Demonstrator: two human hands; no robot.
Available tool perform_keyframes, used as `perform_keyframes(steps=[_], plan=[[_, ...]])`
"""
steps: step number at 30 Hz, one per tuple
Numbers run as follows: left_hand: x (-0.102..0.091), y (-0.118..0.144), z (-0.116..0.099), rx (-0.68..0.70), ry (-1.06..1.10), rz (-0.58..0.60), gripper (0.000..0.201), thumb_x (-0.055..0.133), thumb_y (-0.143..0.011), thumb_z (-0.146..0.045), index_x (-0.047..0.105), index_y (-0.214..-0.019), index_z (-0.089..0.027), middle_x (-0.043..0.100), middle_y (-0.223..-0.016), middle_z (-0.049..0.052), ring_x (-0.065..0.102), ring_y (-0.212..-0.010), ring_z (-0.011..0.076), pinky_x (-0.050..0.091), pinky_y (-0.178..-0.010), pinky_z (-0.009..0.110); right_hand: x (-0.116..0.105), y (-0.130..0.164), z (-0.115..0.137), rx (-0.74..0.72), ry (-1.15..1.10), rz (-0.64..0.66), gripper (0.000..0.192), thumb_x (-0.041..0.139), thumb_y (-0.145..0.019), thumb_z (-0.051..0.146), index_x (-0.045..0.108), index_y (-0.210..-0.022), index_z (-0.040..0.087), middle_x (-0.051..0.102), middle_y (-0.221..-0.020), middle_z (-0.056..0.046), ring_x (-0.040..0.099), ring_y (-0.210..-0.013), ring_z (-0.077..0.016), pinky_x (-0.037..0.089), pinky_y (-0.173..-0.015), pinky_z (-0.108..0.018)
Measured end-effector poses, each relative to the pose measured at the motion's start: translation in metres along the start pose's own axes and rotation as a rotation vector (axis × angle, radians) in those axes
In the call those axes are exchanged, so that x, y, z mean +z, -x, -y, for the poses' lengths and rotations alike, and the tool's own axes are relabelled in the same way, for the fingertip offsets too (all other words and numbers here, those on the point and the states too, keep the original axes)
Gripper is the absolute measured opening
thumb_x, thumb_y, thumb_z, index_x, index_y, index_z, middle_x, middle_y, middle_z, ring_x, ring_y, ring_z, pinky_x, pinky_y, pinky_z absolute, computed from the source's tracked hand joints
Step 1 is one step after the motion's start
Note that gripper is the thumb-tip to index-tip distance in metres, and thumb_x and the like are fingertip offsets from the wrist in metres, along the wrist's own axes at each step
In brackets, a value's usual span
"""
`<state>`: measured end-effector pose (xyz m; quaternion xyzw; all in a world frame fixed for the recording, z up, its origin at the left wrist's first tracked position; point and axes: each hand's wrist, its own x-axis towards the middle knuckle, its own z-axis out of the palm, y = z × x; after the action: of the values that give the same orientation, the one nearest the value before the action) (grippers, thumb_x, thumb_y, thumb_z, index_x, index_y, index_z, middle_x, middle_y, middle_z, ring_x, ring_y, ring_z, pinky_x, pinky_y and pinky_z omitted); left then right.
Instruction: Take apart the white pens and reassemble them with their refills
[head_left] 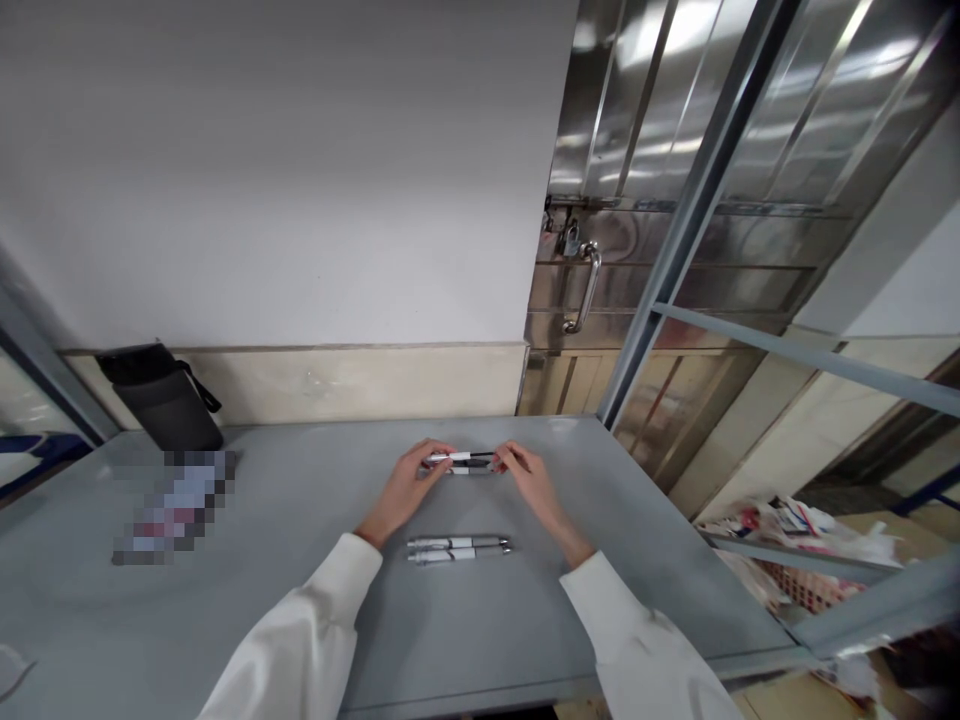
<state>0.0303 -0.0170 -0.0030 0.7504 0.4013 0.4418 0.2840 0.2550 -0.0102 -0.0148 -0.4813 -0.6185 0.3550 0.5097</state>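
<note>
Toward the back of the grey table (300, 600), my left hand (415, 482) pinches the white end of a slim white-and-black pen (461, 456). At its dark end, the fingertips of my right hand (529, 480) are closed on the pen. Just below and behind it, another pen (471, 469) with a white-and-dark barrel lies on the table, partly covered by my fingers. Nearer to me, between my forearms, two white-and-grey pens (457, 550) lie side by side with their silvery tips to the right.
A dark bottle (166, 400) with a strap stands at the back left against the wall. In front of it lies a pixelated flat item (176, 510). A metal frame post (675, 230) rises at the table's right corner, with a basket of litter (810, 585) beyond.
</note>
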Motion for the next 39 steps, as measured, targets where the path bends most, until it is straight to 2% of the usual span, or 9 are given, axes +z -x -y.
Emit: perform_keyframes(steps=[6, 9, 22, 33, 39], plan=[[-0.003, -0.002, 0.008, -0.038, -0.045, -0.090, 0.027, 0.051, -0.094, -0.040, 0.066, -0.105, -0.021, 0.069, -0.104, 0.005, 0.062, -0.096, 0.0200, 0.047, -0.084, 0.029, -0.010, -0.002, -0.004, 0.022, 0.013, -0.186, 0.051, 0.048, -0.084, 0.068, 0.061, -0.069, 0.021, 0.068, -0.070, -0.007, 0.064, -0.069, -0.0229, 0.047, -0.068, -0.033], [-0.003, -0.002, 0.010, -0.054, -0.052, -0.100, 0.029, 0.051, -0.094, -0.042, 0.066, -0.107, -0.021, 0.069, -0.105, 0.005, 0.063, -0.096, 0.0199, 0.047, -0.085, 0.029, -0.014, -0.002, -0.003, 0.030, 0.033, -0.228, 0.053, 0.047, -0.083, 0.070, 0.061, -0.067, 0.022, 0.068, -0.070, -0.007, 0.064, -0.068, -0.0239, 0.047, -0.069, -0.035], [-0.002, -0.001, 0.010, -0.054, -0.052, -0.085, 0.029, 0.051, -0.094, -0.042, 0.066, -0.106, -0.021, 0.070, -0.104, 0.004, 0.064, -0.096, 0.0194, 0.047, -0.084, 0.028, -0.011, -0.002, -0.010, -0.037, -0.009, -0.174, 0.051, 0.052, -0.082, 0.069, 0.065, -0.085, 0.020, 0.073, -0.083, -0.009, 0.069, -0.084, -0.0282, 0.050, -0.077, -0.037], [-0.001, 0.000, 0.012, -0.037, -0.048, -0.066, 0.029, 0.050, -0.095, -0.042, 0.066, -0.106, -0.021, 0.070, -0.104, 0.004, 0.063, -0.095, 0.0192, 0.046, -0.082, 0.027, -0.012, -0.004, -0.017, -0.037, -0.007, -0.154, 0.050, 0.054, -0.083, 0.066, 0.065, -0.092, 0.019, 0.073, -0.083, -0.010, 0.069, -0.084, -0.0277, 0.049, -0.078, -0.036], [-0.001, 0.000, 0.014, -0.038, -0.018, -0.060, 0.028, 0.051, -0.094, -0.042, 0.067, -0.106, -0.021, 0.070, -0.103, 0.003, 0.062, -0.093, 0.0192, 0.046, -0.081, 0.027, -0.011, -0.003, -0.014, -0.030, -0.009, -0.172, 0.049, 0.055, -0.083, 0.066, 0.067, -0.087, 0.018, 0.073, -0.081, -0.009, 0.069, -0.080, -0.0267, 0.048, -0.074, -0.034]])
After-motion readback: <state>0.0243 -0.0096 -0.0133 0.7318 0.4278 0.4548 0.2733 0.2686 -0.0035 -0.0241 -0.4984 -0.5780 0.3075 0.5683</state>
